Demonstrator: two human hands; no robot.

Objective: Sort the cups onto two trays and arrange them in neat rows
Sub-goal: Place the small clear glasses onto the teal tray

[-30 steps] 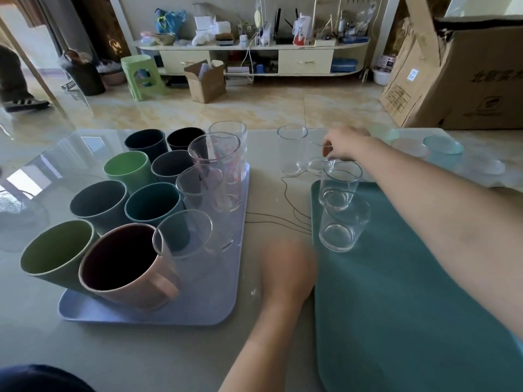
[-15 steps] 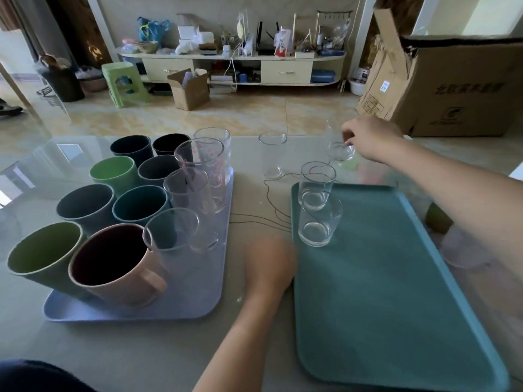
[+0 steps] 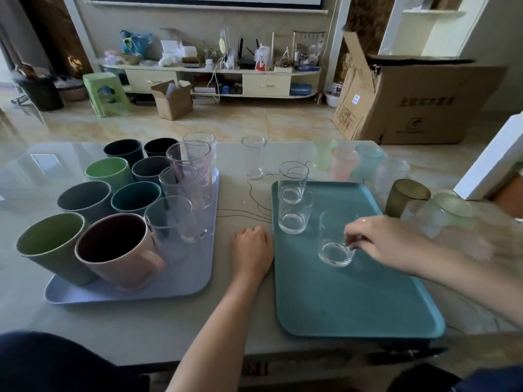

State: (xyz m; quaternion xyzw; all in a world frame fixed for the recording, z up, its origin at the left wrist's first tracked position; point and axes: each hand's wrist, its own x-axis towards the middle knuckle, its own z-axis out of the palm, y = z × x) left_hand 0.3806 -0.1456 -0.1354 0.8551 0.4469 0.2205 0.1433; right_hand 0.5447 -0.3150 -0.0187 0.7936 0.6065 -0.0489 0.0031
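Observation:
A lavender tray (image 3: 181,287) on the left carries several coloured cups, a pink mug (image 3: 119,256) and several tall clear glasses (image 3: 181,190). On the teal tray (image 3: 353,301) to the right, two clear glasses (image 3: 293,199) stand one behind the other at the far left corner. My right hand (image 3: 387,241) grips a third clear glass (image 3: 334,241) by its rim, resting on the teal tray to the right of the pair. My left hand (image 3: 252,250) lies curled on the table between the trays, holding nothing.
One clear glass (image 3: 254,157) stands loose on the table behind the trays. Pale green, pink and blue cups (image 3: 343,162) cluster at the far right, with an olive cup (image 3: 406,196) and frosted cups (image 3: 444,213) beside the teal tray. A thin cord (image 3: 254,193) lies between the trays.
My right hand picked up a clear glass at the table's far side and brought it toward me onto the teal tray. The left hand stayed between the trays.

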